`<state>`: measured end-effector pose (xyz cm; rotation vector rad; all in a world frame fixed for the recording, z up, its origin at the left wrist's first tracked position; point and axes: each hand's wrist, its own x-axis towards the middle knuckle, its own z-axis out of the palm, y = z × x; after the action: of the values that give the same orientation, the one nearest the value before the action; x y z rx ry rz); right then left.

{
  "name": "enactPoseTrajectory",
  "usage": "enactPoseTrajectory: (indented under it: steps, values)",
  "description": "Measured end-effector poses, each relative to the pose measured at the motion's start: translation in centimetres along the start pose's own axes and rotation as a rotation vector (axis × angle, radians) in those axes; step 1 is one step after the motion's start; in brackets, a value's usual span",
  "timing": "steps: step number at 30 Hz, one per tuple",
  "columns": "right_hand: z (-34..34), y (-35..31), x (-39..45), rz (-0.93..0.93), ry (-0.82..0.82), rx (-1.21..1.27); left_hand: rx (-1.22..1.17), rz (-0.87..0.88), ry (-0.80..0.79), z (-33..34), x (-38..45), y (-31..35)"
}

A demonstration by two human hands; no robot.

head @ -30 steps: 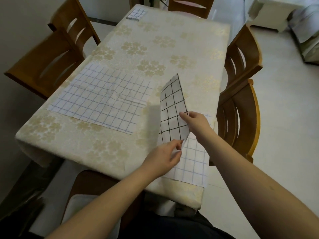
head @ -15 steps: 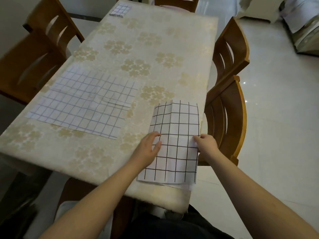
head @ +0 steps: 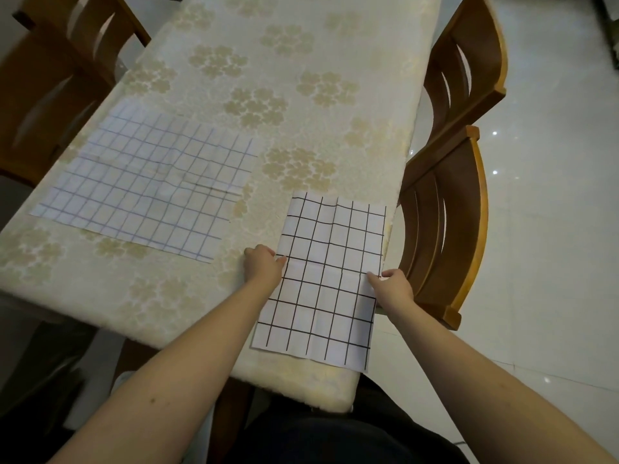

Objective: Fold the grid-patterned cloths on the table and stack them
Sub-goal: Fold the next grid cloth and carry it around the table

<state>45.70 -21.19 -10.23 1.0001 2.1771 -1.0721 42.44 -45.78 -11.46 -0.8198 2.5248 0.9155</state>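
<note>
A white cloth with a black grid [head: 330, 259], folded in half, lies flat at the table's near right corner. My left hand [head: 263, 265] pinches its left edge at the middle. At the same height my right hand [head: 392, 285] pinches the right edge. A second cloth with a thin blue grid [head: 147, 182] lies spread open on the left side of the table, apart from both hands.
The table [head: 268, 78] wears a cream cloth with gold flowers. Two wooden chairs [head: 452, 202] stand close along its right side, and another chair [head: 50, 78] at the left. Glossy white floor lies to the right.
The black-grid cloth went from raised mid-fold to lying flat in half. Both hands slid out to its side edges. The view tilted down, and a small folded cloth at the far end left the frame.
</note>
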Motion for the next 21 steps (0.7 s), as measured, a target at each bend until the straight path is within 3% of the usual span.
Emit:
enactPoseTrajectory:
  steps: [13,18,21]
  values:
    - [0.6,0.4,0.6,0.042,0.054,0.075,0.034,-0.077,0.061,1.1,-0.3,0.7]
    - [0.8,0.3,0.3,0.034,0.07,0.075,0.1,-0.135,-0.028,0.5,0.1,1.0]
    - [0.8,0.4,0.1,0.029,0.062,0.089,0.069,-0.085,-0.067,-0.4,0.1,0.9]
